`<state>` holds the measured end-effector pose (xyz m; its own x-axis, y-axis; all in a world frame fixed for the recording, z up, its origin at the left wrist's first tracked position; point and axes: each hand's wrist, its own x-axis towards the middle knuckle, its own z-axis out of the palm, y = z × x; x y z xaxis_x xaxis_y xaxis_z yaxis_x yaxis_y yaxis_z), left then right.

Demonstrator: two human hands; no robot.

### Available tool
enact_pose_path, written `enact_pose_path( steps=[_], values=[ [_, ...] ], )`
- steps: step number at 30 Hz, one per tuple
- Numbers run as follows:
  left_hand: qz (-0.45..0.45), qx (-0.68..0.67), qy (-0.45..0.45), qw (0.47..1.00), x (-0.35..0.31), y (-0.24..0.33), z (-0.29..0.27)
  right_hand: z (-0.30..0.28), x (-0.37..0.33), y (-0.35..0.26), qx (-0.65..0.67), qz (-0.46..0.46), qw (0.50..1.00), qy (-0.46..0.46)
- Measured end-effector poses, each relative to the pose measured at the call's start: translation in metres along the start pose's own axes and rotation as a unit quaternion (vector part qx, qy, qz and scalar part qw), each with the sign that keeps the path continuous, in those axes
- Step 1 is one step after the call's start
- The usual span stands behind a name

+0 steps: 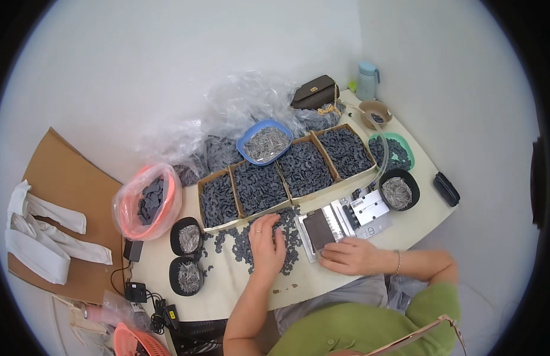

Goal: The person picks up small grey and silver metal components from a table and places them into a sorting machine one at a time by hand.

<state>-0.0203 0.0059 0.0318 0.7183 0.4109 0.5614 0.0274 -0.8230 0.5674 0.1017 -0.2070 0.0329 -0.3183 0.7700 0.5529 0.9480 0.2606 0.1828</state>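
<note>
I take the row of four cardboard trays (287, 178) of small dark grey parts as my landmark and read leftward to rightward from it.

Far left of the trays, white cloths (40, 231) lie on a brown cardboard sheet (67, 178) off the table (239, 291). Nearer, just left of the trays, a pink basket (159, 204) lined with clear plastic holds dark pieces. Below the left end of the trays stand two black bowls (187, 258) of thin metal pins.

Directly in front of the trays a loose heap of dark grey parts (239, 243) spreads over the table. My left hand (267, 240) lies flat on this heap, palm down, fingers spread moderately and lightly curled onto the parts; it touches them but I see nothing gripped. A ring shows on one finger.

In front of the right half of the trays sits a flat metal fixture (346, 216) with a dark plate (318, 229) on its left part. My right hand (352, 256) rests at the near edge of this fixture, fingers extended and close together, fingertips touching the lower edge of the dark plate. I cannot tell whether it pinches anything.

Behind the trays stands a blue bowl (265, 142) of pins, with crumpled clear plastic (239, 107) beyond it. Right of the trays are a black bowl (399, 190) of pins and a green bowl (399, 151) of dark parts.
</note>
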Motion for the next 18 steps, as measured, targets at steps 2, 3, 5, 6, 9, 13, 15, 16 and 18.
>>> enact_pose_path(
  steps=[2,3,5,6,9,13,15,16,18],
  values=[
    [0.014,-0.004,-0.017,1.000,0.002,-0.003,-0.003,0.001,-0.006,-0.017,0.019,0.034,0.998,-0.058],
    [0.021,-0.005,-0.025,0.999,0.004,-0.004,-0.004,-0.005,-0.002,-0.025,0.033,0.055,0.996,-0.070],
    [0.045,-0.001,-0.108,0.993,0.013,-0.007,-0.004,-0.006,0.001,-0.033,0.041,0.072,0.993,-0.088],
    [0.057,0.000,-0.150,0.987,0.018,-0.008,-0.003,-0.004,0.000,-0.035,0.036,0.069,0.992,-0.095],
    [0.112,0.006,-0.247,0.963,0.032,-0.014,0.013,-0.002,0.002,-0.040,0.015,0.061,0.992,-0.108],
    [0.154,0.041,-0.289,0.944,0.034,-0.033,0.026,-0.002,0.005,-0.040,-0.044,0.035,0.992,-0.109],
    [0.154,0.063,-0.292,0.942,0.032,-0.037,0.024,0.002,0.001,-0.031,-0.009,0.035,0.997,-0.068],
    [0.161,0.082,-0.273,0.945,0.029,-0.038,0.020,0.004,0.000,-0.025,0.009,0.033,0.998,-0.047],
    [0.175,0.121,-0.234,0.949,0.024,-0.037,0.012,0.006,-0.003,-0.011,0.011,0.014,1.000,0.005]
  ],
)
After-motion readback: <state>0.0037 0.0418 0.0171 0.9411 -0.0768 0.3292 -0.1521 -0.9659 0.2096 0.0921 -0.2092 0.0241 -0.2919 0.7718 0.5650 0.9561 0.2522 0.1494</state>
